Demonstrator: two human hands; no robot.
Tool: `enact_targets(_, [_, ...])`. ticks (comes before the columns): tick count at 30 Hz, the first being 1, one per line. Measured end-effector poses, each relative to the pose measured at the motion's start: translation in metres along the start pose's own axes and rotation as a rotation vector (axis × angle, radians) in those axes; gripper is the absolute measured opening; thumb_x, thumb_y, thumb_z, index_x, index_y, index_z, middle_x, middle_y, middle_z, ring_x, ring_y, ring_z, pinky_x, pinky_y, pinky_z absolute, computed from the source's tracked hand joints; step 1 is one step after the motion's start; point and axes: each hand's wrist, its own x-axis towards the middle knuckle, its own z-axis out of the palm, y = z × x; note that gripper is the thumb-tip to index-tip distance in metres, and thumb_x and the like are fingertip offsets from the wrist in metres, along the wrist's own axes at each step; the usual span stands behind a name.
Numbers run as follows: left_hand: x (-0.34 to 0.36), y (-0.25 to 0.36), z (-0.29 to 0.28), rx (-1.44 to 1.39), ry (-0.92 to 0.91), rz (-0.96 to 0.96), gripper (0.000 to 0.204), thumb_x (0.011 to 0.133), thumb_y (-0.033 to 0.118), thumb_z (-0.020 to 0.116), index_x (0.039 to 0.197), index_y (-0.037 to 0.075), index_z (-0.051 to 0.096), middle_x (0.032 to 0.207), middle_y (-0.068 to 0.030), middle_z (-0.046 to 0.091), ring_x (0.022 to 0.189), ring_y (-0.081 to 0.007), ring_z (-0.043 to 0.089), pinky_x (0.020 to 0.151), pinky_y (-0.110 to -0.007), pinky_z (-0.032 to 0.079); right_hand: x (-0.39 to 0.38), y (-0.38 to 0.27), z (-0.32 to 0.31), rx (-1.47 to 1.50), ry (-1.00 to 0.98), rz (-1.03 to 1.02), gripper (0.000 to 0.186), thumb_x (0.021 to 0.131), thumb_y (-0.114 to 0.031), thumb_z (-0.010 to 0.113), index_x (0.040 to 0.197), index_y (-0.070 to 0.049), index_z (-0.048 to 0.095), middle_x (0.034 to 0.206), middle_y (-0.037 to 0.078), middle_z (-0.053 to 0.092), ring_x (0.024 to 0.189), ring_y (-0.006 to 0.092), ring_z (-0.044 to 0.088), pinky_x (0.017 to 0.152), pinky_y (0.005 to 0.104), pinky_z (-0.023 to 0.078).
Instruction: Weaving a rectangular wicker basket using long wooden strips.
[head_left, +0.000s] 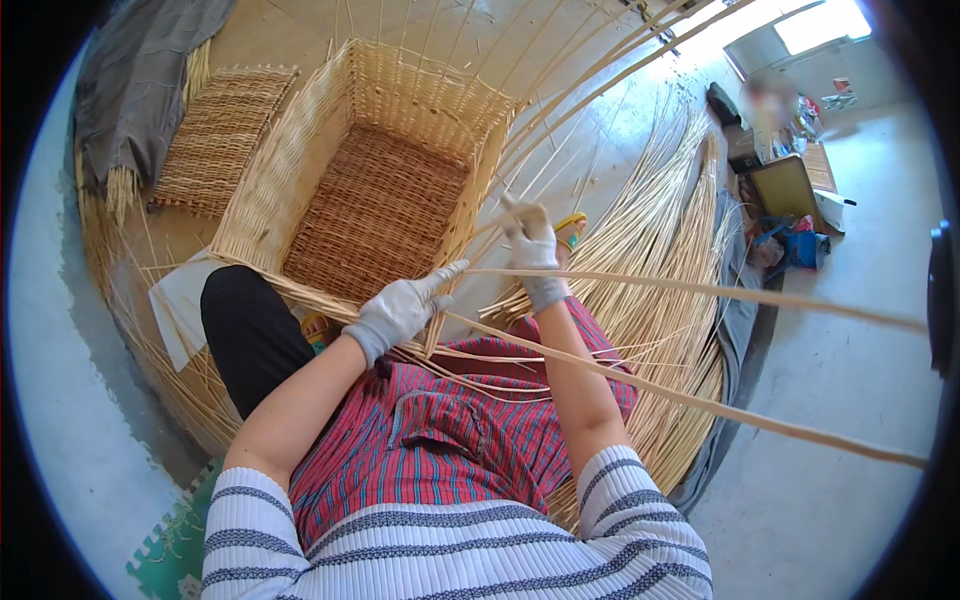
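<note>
My left hand [398, 310], in a pale grey work glove, grips woven rods at the near right corner of the rectangular wicker basket [265, 190], which has pale walls and a brown floor [375, 215]. My right hand [530, 240], also gloved and slightly blurred, is raised just right of that corner, fingers curled on thin pale rods that stand up from the rim. Two long flat pale strands [740, 295] stretch rightward from around my hands. The basket leans at my knees, with long upright stakes along its far side.
A loose woven panel [220, 135] and grey cloth [125, 80] lie at the left, with a white board [178, 310] below. Big bundles of pale rods [665, 400] lie at my right. Farther right stand boxes, bags and furniture [785, 190]. A green foam mat [165, 540] is at lower left.
</note>
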Motion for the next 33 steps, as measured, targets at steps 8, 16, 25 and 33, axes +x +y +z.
enact_targets(8, [0.011,-0.007,0.008,0.042,-0.012,-0.013,0.058,0.099,0.039,0.055,0.152,0.04,0.031,0.105,-0.0263,0.068,0.094,-0.0429,0.067,0.089,-0.05,0.052,-0.003,-0.023,0.001,-0.989,0.018,-0.468,0.045,0.084,-0.049,0.067,0.101,-0.007,0.069,0.101,0.015,0.07,0.102,0.0352,0.064,0.097,0.0456,0.046])
enact_targets(16, [0.017,-0.011,0.001,-0.098,-0.105,-0.008,0.063,0.1,0.038,0.052,0.156,0.03,0.025,0.147,-0.02,0.048,0.135,-0.0389,0.047,0.11,-0.042,0.038,-0.14,-0.061,-0.052,-0.734,-0.839,0.231,0.03,0.086,-0.035,0.068,0.093,-0.007,0.072,0.086,0.017,0.071,0.086,0.0344,0.068,0.078,0.0435,0.053])
enact_targets(25, [0.024,-0.014,-0.01,0.079,-0.153,0.033,0.067,0.1,0.023,0.051,0.159,0.024,0.019,0.143,-0.0256,0.05,0.132,-0.0345,0.051,0.109,-0.038,0.038,-0.214,-0.077,-0.03,-0.856,-0.506,0.024,0.015,0.086,-0.024,0.063,0.084,-0.01,0.069,0.084,0.012,0.068,0.084,0.0297,0.068,0.075,0.0425,0.055])
enact_targets(33, [0.014,0.016,-0.012,0.271,-0.169,-0.131,0.07,0.098,0.03,0.051,0.159,0.032,0.017,0.141,-0.0271,0.051,0.124,-0.0377,0.056,0.107,-0.039,0.04,-0.197,-0.064,-0.03,-0.676,-0.283,-0.02,0.019,0.086,-0.03,0.064,0.086,-0.012,0.068,0.084,0.009,0.067,0.084,0.0331,0.067,0.075,0.0439,0.053])
